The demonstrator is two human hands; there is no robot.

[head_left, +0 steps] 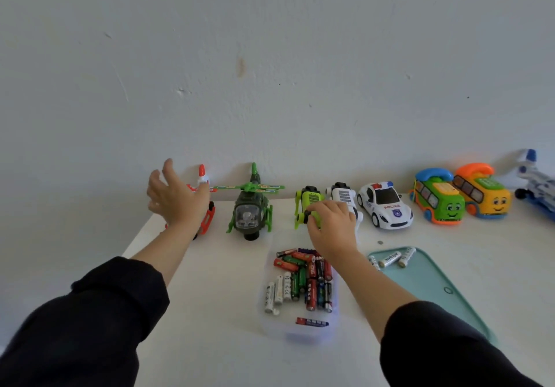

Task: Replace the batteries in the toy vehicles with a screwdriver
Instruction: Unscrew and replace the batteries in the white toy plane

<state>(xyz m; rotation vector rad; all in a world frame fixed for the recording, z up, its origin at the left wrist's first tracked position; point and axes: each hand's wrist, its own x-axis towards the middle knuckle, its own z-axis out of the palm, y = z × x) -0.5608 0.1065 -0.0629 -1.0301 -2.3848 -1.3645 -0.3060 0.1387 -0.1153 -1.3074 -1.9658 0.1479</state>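
A row of toy vehicles stands along the wall. My left hand [175, 196] is spread open in front of a red helicopter [207, 215], which it mostly hides. Beside it sits a green helicopter [250, 206]. My right hand [330, 223] grips the front of a lime-green robot dog [310, 199]. A white robot dog [342, 196] stands right behind that hand. Further right are a police car [386, 206], a green bus [438, 199], an orange bus [483, 196] and a white plane [537, 188]. No screwdriver shows.
A clear plastic box [300, 332] holding several mixed batteries sits in the middle of the white table [216, 311]. A teal tray [432, 284] at the right carries three white batteries [390, 259]. A small coin-like disc [380, 242] lies near the police car. The table's left edge runs diagonally.
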